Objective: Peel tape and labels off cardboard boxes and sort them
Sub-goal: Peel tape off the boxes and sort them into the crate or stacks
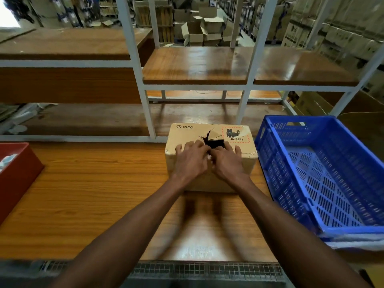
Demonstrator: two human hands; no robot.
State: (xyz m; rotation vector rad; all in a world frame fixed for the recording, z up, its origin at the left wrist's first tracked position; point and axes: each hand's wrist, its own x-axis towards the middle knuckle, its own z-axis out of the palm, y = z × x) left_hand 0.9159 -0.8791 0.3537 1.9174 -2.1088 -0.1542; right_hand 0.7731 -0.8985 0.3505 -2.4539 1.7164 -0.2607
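Cardboard box [209, 142] on the table [83, 194]: left hand [192, 159] and right hand [227, 162] pinch something white at its torn top

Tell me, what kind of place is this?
Probably a warehouse or packing room. Piles of cardboard boxes fill the back, metal-framed shelves stand ahead, and a blue crate sits beside the PICO box on the worktable.
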